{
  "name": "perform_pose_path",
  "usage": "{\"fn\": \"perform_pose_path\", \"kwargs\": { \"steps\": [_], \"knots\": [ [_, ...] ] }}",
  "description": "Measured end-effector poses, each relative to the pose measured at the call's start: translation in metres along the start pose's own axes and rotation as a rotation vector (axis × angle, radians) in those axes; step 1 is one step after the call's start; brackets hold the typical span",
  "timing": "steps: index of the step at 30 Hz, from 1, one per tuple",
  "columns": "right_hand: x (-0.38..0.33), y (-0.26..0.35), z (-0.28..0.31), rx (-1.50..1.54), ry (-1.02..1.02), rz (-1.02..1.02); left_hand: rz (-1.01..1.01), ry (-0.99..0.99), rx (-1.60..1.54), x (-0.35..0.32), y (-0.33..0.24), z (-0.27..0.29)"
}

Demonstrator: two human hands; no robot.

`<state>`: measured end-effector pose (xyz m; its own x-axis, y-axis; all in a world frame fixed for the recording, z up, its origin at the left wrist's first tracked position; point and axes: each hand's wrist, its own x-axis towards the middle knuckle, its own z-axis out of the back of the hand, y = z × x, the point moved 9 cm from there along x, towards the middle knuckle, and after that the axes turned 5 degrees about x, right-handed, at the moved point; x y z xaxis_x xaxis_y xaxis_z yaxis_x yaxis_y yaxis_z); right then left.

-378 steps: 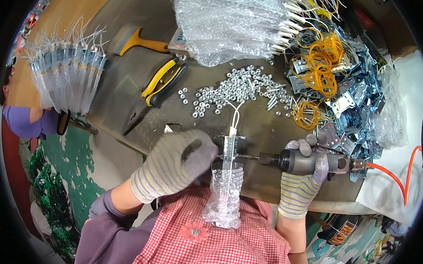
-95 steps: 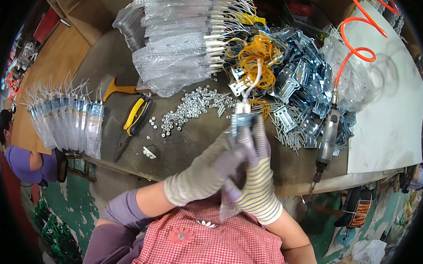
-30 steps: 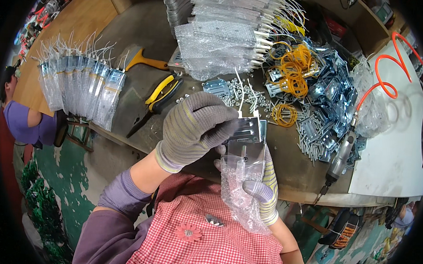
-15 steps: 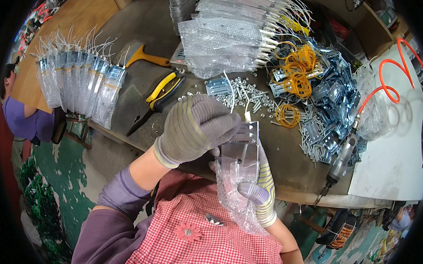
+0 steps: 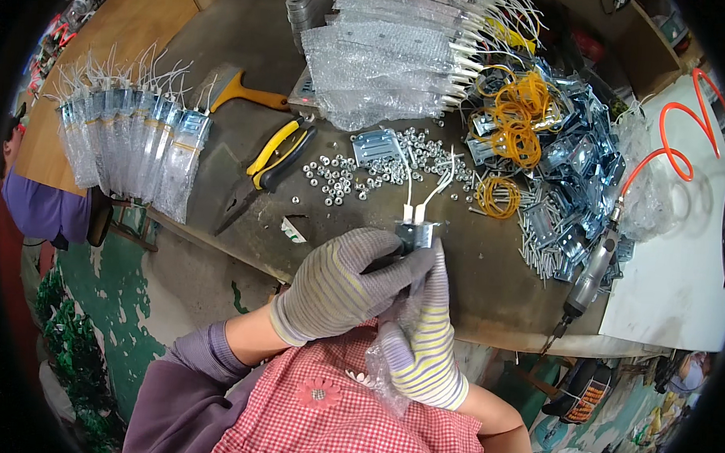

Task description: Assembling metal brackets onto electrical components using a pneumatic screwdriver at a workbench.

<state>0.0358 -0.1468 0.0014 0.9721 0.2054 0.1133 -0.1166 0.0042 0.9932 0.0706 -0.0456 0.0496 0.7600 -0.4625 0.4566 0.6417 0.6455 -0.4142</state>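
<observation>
- Your left hand (image 5: 344, 286) and right hand (image 5: 428, 347), both curled, are gripping the wrapped metal piece (image 5: 416, 235).
- Its long axis is pointing away, white wires (image 5: 409, 192) beyond both hands.

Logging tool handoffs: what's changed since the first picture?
The right hand has set the driver down to its right and, with the left hand, grips a wrapped part. A bracket has appeared at the nuts. Pliers and scraper stayed put.

L hand (image 5: 340, 283), R hand (image 5: 430, 349): fingers (image 5: 415, 268) on metal bracket (image 5: 418, 236) w/ white wires (image 5: 409, 194); pliers (image 5: 260, 178) to L, drill (image 5: 591, 273) to R.
</observation>
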Motion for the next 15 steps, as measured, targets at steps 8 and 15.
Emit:
{"fn": "perform_pose_path", "kwargs": {
  "steps": [8,15],
  "knots": [
    [-0.004,0.053,0.134,-0.963,-0.437,0.175,0.065,0.047,-0.106,-0.011,0.019,-0.016],
    [-0.026,0.029,0.248,-1.484,-0.802,-0.044,0.059,0.004,-0.159,-0.007,0.016,-0.017]
  ]
}}
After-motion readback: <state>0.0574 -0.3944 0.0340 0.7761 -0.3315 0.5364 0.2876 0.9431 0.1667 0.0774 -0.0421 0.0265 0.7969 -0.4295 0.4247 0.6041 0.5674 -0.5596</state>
